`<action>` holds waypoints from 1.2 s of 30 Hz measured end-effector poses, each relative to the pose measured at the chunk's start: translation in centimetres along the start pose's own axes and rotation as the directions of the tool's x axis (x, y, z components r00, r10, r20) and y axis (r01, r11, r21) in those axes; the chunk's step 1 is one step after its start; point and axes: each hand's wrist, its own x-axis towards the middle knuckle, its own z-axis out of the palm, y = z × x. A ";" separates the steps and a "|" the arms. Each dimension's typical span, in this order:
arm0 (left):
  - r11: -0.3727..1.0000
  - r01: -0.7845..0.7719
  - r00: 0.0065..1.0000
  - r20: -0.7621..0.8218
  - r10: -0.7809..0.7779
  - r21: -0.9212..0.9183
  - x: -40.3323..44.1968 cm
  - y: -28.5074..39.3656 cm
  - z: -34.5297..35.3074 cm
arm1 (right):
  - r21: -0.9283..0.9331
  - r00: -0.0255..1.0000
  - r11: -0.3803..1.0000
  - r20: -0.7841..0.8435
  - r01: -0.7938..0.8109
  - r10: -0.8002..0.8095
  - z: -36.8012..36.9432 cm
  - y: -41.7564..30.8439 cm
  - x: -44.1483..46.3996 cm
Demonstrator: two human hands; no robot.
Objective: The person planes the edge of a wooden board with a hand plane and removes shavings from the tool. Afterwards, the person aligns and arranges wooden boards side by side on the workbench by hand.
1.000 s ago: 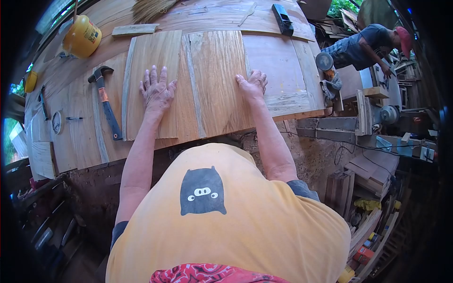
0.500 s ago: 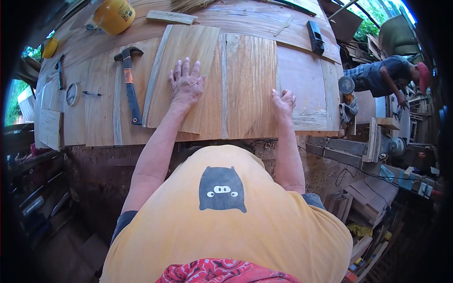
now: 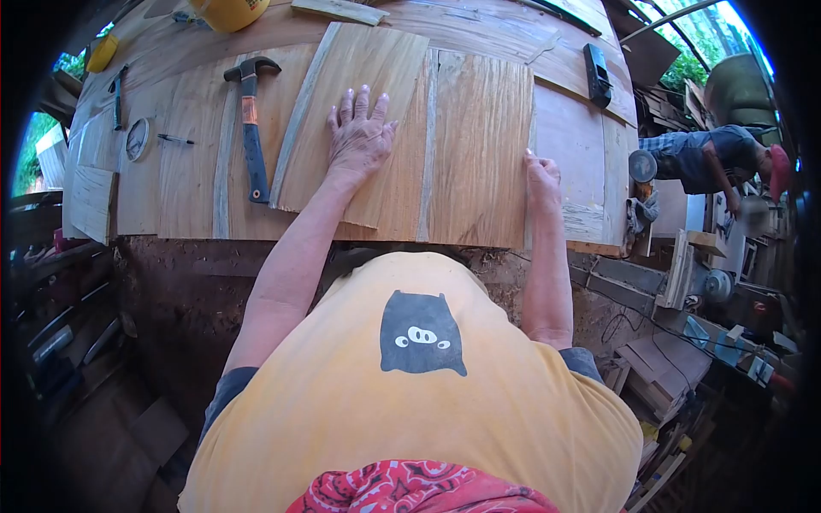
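Note:
My left hand lies flat with spread fingers on a loose wooden board, which sits tilted on top of other boards. At the right edge of a second grained board, my right hand has its fingers curled in, thumb pointing up along the edge; its fingertips are hidden, so what they grip cannot be made out. A claw hammer with a dark and orange handle rests just left of the loose board.
Farther left are a pen, a tape roll and another tool. A yellow bucket and a black plane stand toward the back. At the right, a co-worker bends beside a grinder.
The loose board under my left hand has turned from nearly straight to tilted. My right hand's fingers have curled in more. The whole view has shifted, with the bench moving right and up in it.

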 end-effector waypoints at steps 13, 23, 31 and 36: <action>1.000 0.014 1.000 0.003 -0.014 -0.024 0.2 0.3 -0.1 | 0.324 0.757 0.827 0.630 -0.459 0.173 -3.5 -5.2 -2.1; 1.000 0.029 0.998 0.053 -0.028 -0.003 0.2 0.5 -0.8 | 0.584 0.779 0.694 0.625 -0.422 -0.053 -7.1 -10.1 -1.2; 0.999 0.032 0.997 0.067 -0.031 -0.009 0.1 0.6 -1.0 | 0.820 0.943 0.562 0.264 -0.109 -0.203 4.0 -13.5 12.2; 0.999 0.042 0.997 0.066 -0.041 -0.018 0.1 0.6 -1.2 | 0.800 0.981 0.593 0.176 -0.096 -0.079 9.4 -16.4 22.0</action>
